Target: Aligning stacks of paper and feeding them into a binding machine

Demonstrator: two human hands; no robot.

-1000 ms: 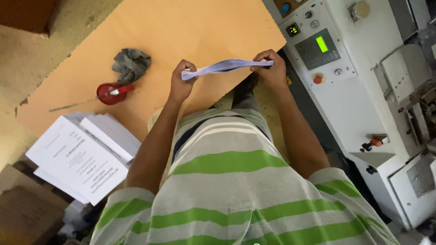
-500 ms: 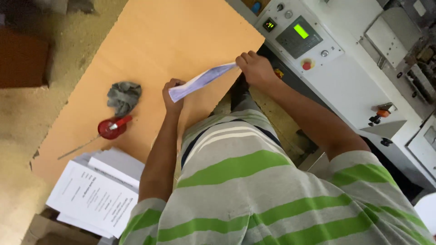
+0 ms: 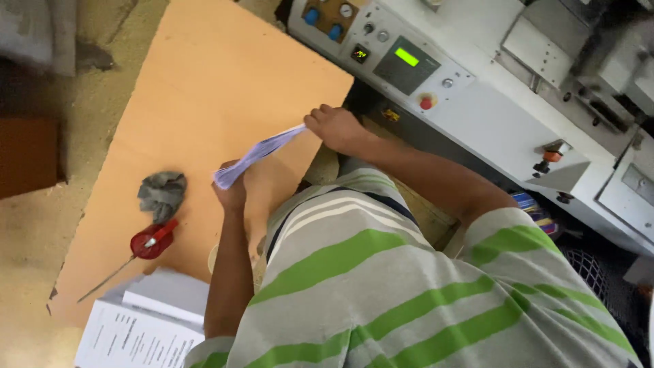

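Note:
A thin stack of pale paper sheets (image 3: pixel 259 153) is held edge-on between both hands, above an orange table top (image 3: pixel 225 75). My left hand (image 3: pixel 233 192) grips its lower left end. My right hand (image 3: pixel 335 128) grips the upper right end, close to the front of a white machine (image 3: pixel 490 116). My green-and-grey striped shirt fills the lower right of the view.
A grey rag (image 3: pixel 162 193) and a red tape dispenser (image 3: pixel 151 241) lie on the table's left side. White printed paper stacks (image 3: pixel 146 320) sit at the lower left corner. The machine's panel has a lit green display (image 3: pixel 407 57), a red button (image 3: pixel 426 103) and blue knobs (image 3: pixel 312 16).
The view has swung so the machine sits higher and more to the right. The paper stack has tilted, my right hand now higher than my left. Both hands keep their hold.

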